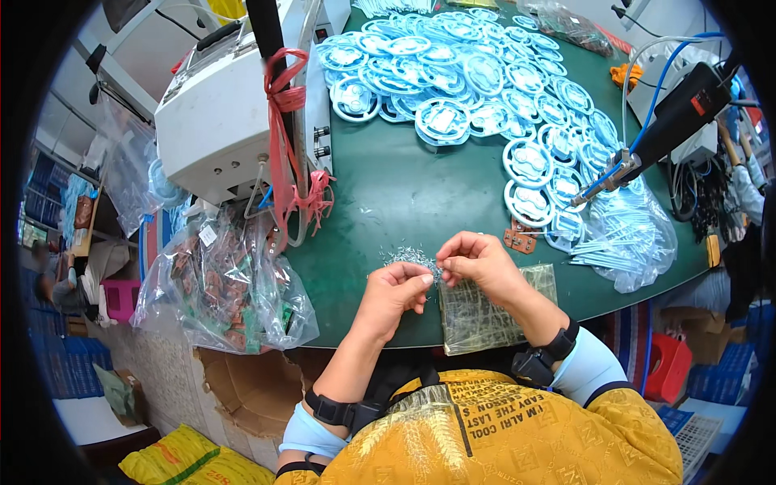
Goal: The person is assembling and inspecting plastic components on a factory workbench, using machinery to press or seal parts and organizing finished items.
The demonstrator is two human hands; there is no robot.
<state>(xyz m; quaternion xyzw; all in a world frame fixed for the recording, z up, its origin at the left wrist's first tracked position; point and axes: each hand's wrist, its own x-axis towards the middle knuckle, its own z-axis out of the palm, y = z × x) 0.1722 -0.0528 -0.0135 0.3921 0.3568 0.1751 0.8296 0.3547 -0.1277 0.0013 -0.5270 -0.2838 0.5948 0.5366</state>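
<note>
A small heap of tiny silvery screws (404, 254) lies on the green table. At its near left edge my left hand (386, 301) is closed in a pinch, thumb against the index finger. My right hand (483, 265) pinches too, just right of the heap, and its fingertips come close to the left ones. What either pinch holds is too small to make out. Beneath my right wrist sits a flat slab wrapped in yellowish tape (501, 322). Beyond it are a brown circuit board (520, 238) and many light-blue toy steering-wheel parts (443, 120), spread in a large pile.
A black electric screwdriver (677, 121) points down from the right above a bag of pale plastic sticks (621, 242). A clear bag of circuit boards (230, 283) hangs over the left table edge. A grey machine (218, 113) with red plastic ties (287, 101) stands behind it.
</note>
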